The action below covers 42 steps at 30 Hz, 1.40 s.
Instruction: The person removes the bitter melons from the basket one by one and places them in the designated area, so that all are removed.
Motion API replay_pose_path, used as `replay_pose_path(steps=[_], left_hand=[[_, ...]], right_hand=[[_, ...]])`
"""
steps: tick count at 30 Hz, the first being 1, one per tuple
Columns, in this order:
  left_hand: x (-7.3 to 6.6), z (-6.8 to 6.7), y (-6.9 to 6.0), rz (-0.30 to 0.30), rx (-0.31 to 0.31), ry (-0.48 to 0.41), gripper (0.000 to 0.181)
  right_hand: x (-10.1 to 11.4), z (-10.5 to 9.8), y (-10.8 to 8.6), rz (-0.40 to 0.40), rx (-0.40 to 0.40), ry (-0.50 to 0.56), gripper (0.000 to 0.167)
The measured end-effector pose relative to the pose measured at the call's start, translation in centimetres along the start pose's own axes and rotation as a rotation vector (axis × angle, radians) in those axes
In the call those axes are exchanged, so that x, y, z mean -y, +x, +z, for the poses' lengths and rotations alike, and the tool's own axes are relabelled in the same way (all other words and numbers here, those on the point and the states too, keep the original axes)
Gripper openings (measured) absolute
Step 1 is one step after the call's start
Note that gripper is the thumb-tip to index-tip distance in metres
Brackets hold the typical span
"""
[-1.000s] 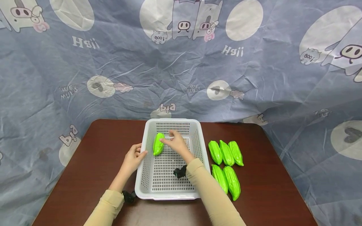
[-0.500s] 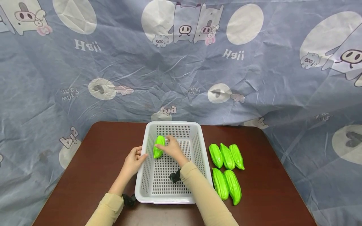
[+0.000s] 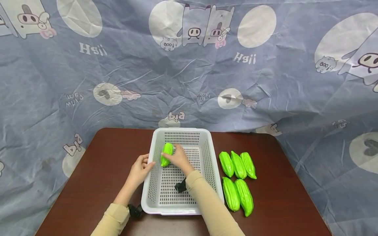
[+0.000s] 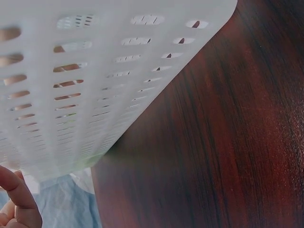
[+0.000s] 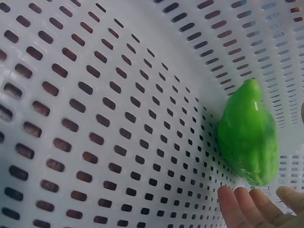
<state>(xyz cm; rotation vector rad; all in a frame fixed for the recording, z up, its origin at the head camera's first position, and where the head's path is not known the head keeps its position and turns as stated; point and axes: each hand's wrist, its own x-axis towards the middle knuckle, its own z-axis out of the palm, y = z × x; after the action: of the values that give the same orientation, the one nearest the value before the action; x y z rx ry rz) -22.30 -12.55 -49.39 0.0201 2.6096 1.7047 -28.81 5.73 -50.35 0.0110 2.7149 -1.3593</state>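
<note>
A bright green bitter melon (image 3: pixel 168 148) lies near the left wall inside the white perforated plastic basket (image 3: pixel 195 209). My right hand (image 3: pixel 178 159) reaches over it, thumb on the near side and fingers on the far side. In the right wrist view the fairly straight fingers (image 5: pixel 242 202) lie close beside the bitter melon (image 5: pixel 249 135); firm contact is not visible. My left hand (image 3: pixel 140 168) grips the basket's left rim, thumb over the edge and fingers bent on the outside. The left wrist view shows the basket's outer wall (image 4: pixel 95 99) and a bent finger (image 4: pixel 21 194).
To the right of the basket, several more bitter melons (image 3: pixel 239 165) lie on the dark brown table (image 3: pixel 277 196) in two groups. Grey-blue printed cloth (image 3: pixel 177 82) hangs behind the table. Small black cameras (image 3: pixel 180 186) are worn at both wrists.
My right hand has moved left and closer around the bitter melon in the basket. The left hand stays at the rim. The head view has tilted up slightly.
</note>
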Motion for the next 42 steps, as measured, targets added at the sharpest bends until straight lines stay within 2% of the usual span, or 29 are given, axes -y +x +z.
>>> replay_pose_path(steps=[7,14,21,26,35,42], left_hand=[[0.1,0.2,0.0,-0.001,-0.001,0.001,0.053],[0.0,0.4,-0.2,0.083,-0.022,-0.012,0.053],[0.1,0.4,0.1,0.001,0.008,-0.013,0.053],[0.1,0.4,0.1,-0.009,0.015,-0.01,0.053],[0.1,0.2,0.1,-0.004,0.014,-0.006,0.053],[0.2,0.0,0.1,-0.008,0.014,-0.006,0.053]], right_hand=[[-0.5,0.4,0.0,-0.008,-0.005,0.013,0.082],[-0.6,0.6,0.0,-0.052,-0.007,0.017,0.073],[-0.7,0.9,-0.2,-0.032,0.01,0.038,0.069],[-0.8,1.3,-0.2,-0.02,0.008,0.055,0.069],[-0.1,1.2,-0.2,0.01,-0.002,-0.032,0.069],[0.1,1.5,-0.1,0.057,0.015,-0.021,0.07]])
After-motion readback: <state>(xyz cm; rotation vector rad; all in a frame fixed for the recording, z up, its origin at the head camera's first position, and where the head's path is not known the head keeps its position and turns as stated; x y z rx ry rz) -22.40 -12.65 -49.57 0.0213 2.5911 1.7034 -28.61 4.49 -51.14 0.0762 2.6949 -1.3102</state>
